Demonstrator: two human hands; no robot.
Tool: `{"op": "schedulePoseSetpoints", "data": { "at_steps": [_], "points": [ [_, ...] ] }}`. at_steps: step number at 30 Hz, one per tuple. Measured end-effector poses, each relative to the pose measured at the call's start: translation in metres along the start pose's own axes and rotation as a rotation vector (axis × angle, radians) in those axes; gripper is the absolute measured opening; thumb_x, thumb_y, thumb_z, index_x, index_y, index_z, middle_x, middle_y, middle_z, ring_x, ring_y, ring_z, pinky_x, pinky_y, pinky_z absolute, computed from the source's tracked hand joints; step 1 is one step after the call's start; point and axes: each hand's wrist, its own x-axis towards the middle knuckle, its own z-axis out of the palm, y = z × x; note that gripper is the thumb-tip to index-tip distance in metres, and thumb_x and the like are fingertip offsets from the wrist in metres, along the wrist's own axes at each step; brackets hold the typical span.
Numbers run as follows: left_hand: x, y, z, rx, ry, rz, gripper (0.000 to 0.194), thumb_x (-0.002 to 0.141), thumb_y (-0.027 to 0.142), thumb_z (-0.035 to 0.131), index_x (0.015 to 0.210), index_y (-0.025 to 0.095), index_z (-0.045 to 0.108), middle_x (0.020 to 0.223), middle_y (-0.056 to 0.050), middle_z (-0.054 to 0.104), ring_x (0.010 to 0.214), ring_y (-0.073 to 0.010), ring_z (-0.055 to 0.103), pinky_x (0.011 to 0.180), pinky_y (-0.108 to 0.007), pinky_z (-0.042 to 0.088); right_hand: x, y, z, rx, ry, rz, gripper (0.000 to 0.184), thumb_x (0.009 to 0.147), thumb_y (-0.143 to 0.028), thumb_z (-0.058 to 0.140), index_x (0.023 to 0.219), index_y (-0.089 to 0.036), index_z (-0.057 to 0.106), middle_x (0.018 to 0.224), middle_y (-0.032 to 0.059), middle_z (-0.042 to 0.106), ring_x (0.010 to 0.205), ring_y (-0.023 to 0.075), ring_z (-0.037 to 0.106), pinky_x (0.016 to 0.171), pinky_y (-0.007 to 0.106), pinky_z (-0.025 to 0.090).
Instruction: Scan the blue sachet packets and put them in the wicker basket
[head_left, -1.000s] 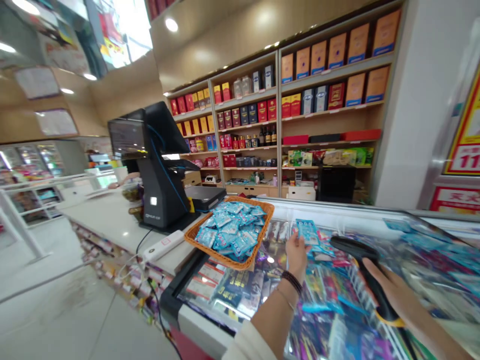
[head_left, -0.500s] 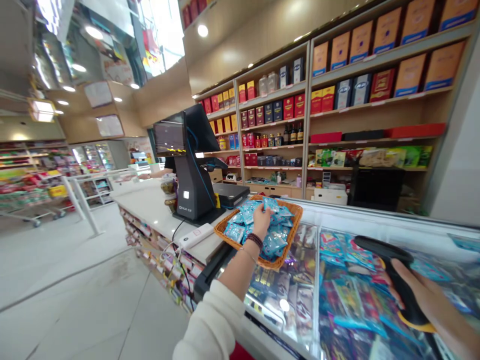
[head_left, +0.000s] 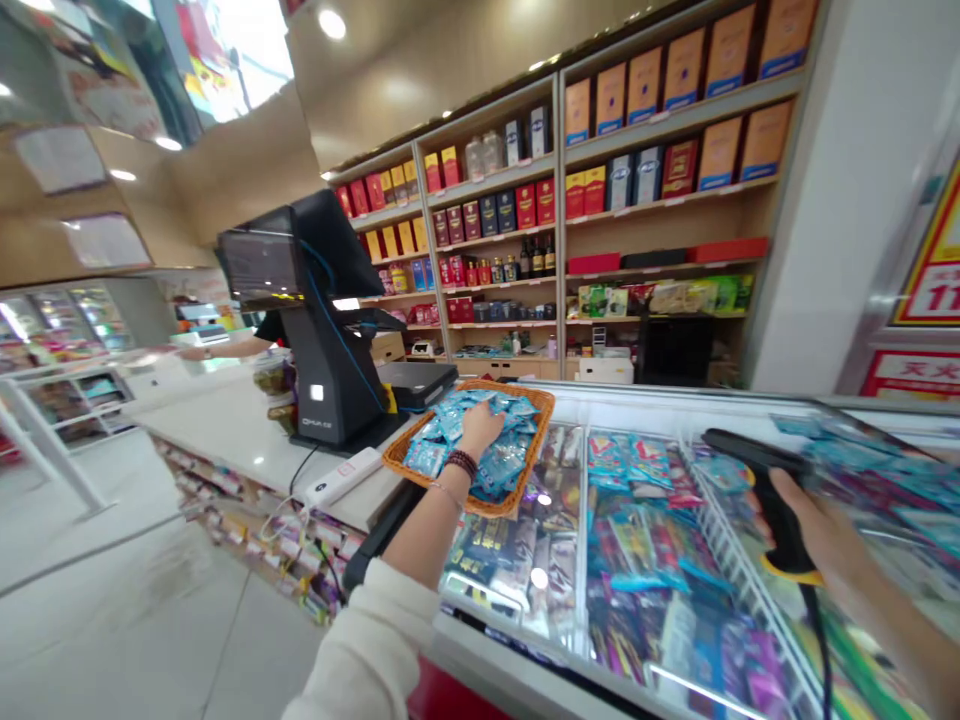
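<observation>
My left grip (head_left: 480, 430) lay palm down on a heap of blue foil sachets (head_left: 499, 470) in a wicker basket (head_left: 469, 505), its fingers resting on the pile. I could not tell whether they had closed on any one sachet: the hand looked neither spread wide nor clearly pinched. The sachets lay directly under my palm, touching it, and the basket sat where the white tabletop (head_left: 225, 430) met the glass-topped display case (head_left: 660, 405). A low, light touch suited so loose and slippery a heap: fingers flat and wrist steady, so that one sachet could come free without dragging its neighbours over the rim. My right grip (head_left: 810, 535) was closed firmly round the handle of a black corded barcode scanner (head_left: 780, 515), whose head tilted forward over the glass, well apart from the basket. Colourful packets (head_left: 630, 540) lay beneath the glass. Beyond the basket stood a black POS terminal (head_left: 330, 370), and farther off a co-worker's forearm (head_left: 225, 350) reached across the tabletop.
</observation>
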Motion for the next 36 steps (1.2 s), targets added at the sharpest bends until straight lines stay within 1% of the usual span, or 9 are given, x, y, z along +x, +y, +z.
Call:
{"op": "schedulePoseSetpoints", "data": {
  "at_steps": [3,6,11,17,23,25,29,33,36],
  "points": [
    [-0.002,0.020,0.008,0.247,0.056,0.092,0.039,0.100,0.026,0.063,0.133,0.009,0.072,0.140,-0.026,0.072,0.143,-0.0376,0.060,0.122,-0.049,0.040,0.000,-0.003,-0.027,0.083,0.043,0.018,0.065,0.056,-0.075,0.091,0.085,-0.024,0.062,0.065,-0.0001,0.063,0.044,0.0136,0.051,0.037,0.027,0.041],
    [-0.006,0.041,0.032,0.225,0.110,0.271,0.040,0.100,0.024,0.062,0.137,0.013,0.071,0.140,-0.022,0.072,0.142,-0.0353,0.060,0.122,-0.050,0.042,0.002,0.000,-0.049,0.111,0.074,-0.014,0.062,0.063,-0.074,0.089,0.091,-0.022,0.068,0.065,-0.0015,0.063,0.044,0.0129,0.052,0.036,0.025,0.041],
    [-0.030,0.086,0.109,-0.008,-0.068,0.508,0.036,0.098,0.021,0.065,0.133,0.017,0.074,0.137,-0.016,0.074,0.134,-0.0311,0.065,0.121,-0.047,0.046,0.007,0.006,-0.061,0.129,0.108,-0.035,0.060,0.068,-0.076,0.087,0.087,-0.022,0.069,0.064,-0.0020,0.064,0.043,0.0125,0.053,0.035,0.025,0.043],
    [-0.064,0.151,0.206,-0.063,-0.342,0.521,0.034,0.101,0.020,0.063,0.131,0.012,0.076,0.138,-0.018,0.075,0.134,-0.0299,0.066,0.118,-0.039,0.047,0.012,0.011,-0.055,0.101,0.137,-0.036,0.056,0.075,-0.076,0.083,0.083,-0.023,0.065,0.060,-0.0023,0.062,0.040,0.0120,0.053,0.034,0.024,0.042],
    [-0.080,0.193,0.272,-0.040,-0.439,0.545,0.014,0.095,0.016,0.071,0.106,0.016,0.080,0.117,-0.017,0.081,0.113,-0.0278,0.069,0.101,-0.035,0.050,0.017,0.021,-0.054,0.049,0.145,-0.048,0.058,0.078,-0.080,0.077,0.081,-0.024,0.063,0.058,-0.0012,0.062,0.040,0.0135,0.052,0.034,0.026,0.041],
    [-0.079,0.200,0.285,-0.008,-0.425,0.534,0.004,0.089,0.019,0.078,0.093,0.017,0.077,0.106,-0.016,0.080,0.107,-0.0275,0.068,0.095,-0.035,0.048,0.019,0.021,-0.053,0.057,0.122,-0.027,0.058,0.079,-0.080,0.076,0.079,-0.024,0.062,0.056,-0.0012,0.061,0.040,0.0139,0.052,0.034,0.026,0.042],
    [-0.072,0.199,0.290,-0.010,-0.459,0.465,0.031,0.080,0.028,0.086,0.066,0.022,0.059,0.076,-0.005,0.069,0.089,-0.0246,0.066,0.080,-0.031,0.044,0.023,0.023,-0.054,0.100,0.089,0.019,0.053,0.082,-0.076,0.077,0.082,-0.024,0.064,0.062,-0.0003,0.065,0.042,0.0146,0.055,0.036,0.027,0.045],
    [-0.067,0.176,0.280,-0.176,-0.420,0.382,0.044,0.082,0.026,0.080,0.055,0.023,0.046,0.062,0.000,0.057,0.075,-0.0205,0.064,0.072,-0.029,0.042,0.024,0.024,-0.054,0.131,0.085,0.011,0.052,0.081,-0.075,0.079,0.083,-0.025,0.064,0.064,0.0004,0.066,0.044,0.0152,0.056,0.036,0.028,0.047],
    [-0.069,0.148,0.270,-0.392,-0.329,0.270,0.032,0.084,0.023,0.077,0.059,0.021,0.056,0.064,0.000,0.061,0.074,-0.0200,0.067,0.074,-0.030,0.048,0.019,0.021,-0.045,0.103,0.070,0.014,0.053,0.083,-0.076,0.076,0.080,-0.025,0.062,0.060,-0.0002,0.064,0.043,0.0149,0.055,0.037,0.028,0.046]
  ]
}}
